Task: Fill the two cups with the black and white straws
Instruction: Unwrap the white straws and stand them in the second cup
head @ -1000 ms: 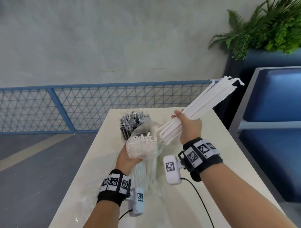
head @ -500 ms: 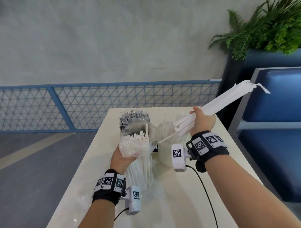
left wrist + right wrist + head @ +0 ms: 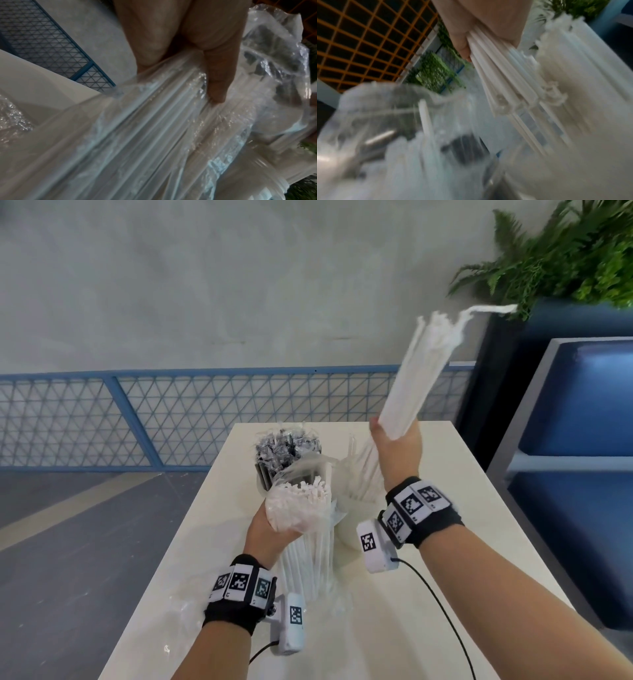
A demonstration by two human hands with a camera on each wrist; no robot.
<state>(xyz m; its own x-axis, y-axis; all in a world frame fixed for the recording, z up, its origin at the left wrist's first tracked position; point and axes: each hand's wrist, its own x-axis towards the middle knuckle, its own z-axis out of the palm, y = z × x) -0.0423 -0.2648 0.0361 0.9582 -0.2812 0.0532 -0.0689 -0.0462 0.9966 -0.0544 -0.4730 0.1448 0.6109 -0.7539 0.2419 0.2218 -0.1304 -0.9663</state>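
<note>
1. White straws fill the head view: the right hand is clenched round a bunch of white straws, raised steeply above the table, their lower ends over a pale cup that already has white straws leaning in it. Behind and left, the other cup is packed with black straws. The left hand grips a clear plastic bag of white straws, standing on end just in front of both cups.

2. Left wrist view: the fingers are curled into the crinkled plastic bag, white straws running lengthwise inside it; dark straws show blurred through plastic at upper right.

3. Right wrist view, heavily blurred: the thumb and palm clamp the straw bunch; the open ends point down toward a clear, smeared rim, and which cup it is I cannot tell.
</note>
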